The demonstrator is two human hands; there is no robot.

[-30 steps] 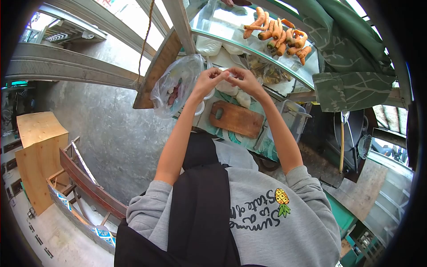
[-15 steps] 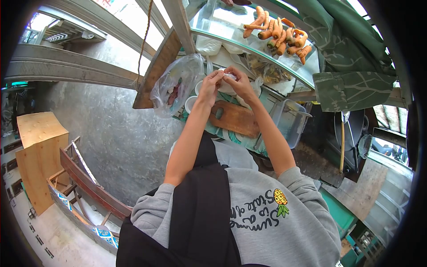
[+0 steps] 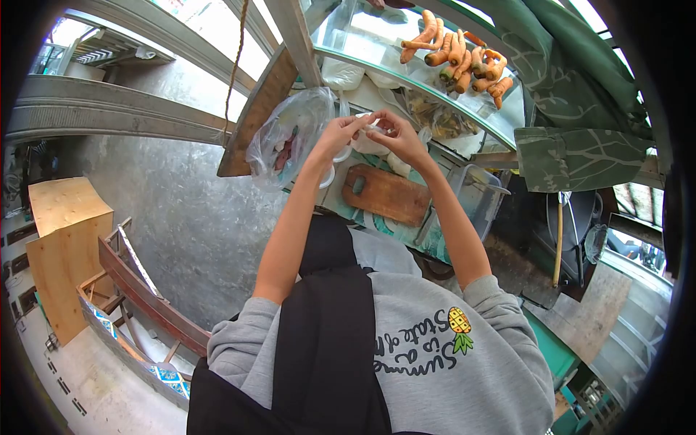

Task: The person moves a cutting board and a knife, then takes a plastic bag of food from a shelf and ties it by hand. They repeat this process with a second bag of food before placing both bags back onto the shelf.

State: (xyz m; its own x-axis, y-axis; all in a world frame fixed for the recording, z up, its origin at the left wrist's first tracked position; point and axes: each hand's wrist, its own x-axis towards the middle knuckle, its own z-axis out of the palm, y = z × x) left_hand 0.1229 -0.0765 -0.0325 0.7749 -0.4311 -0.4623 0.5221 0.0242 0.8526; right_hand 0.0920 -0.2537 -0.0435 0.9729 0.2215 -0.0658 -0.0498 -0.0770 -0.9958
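Close together above the counter, my left hand point(image 3: 342, 138) and my right hand point(image 3: 400, 138) pinch the gathered top of a whitish plastic bag point(image 3: 372, 145). Their fingertips nearly touch, and the fingers partly cover the bag's upper end. What the bag contains cannot be made out. A wooden cutting board point(image 3: 388, 194) with a handle slot lies nearer to me, below the right hand. To the left of my hands is a large clear plastic bag point(image 3: 286, 138) with reddish pieces inside. Part of a white container point(image 3: 328, 176) shows beside the left wrist.
Several carrots point(image 3: 460, 58) lie on the glass shelf above the counter. A clear plastic bin point(image 3: 475, 192) stands right of the board. A green patterned cloth point(image 3: 580, 159) hangs at the right, near a dark wok point(image 3: 576, 225). A wooden post point(image 3: 293, 43) rises at the left.
My hands have moved slightly apart, the left a little to the left and the right a little to the right. Both still hold the bag. The camera view has shifted slightly.
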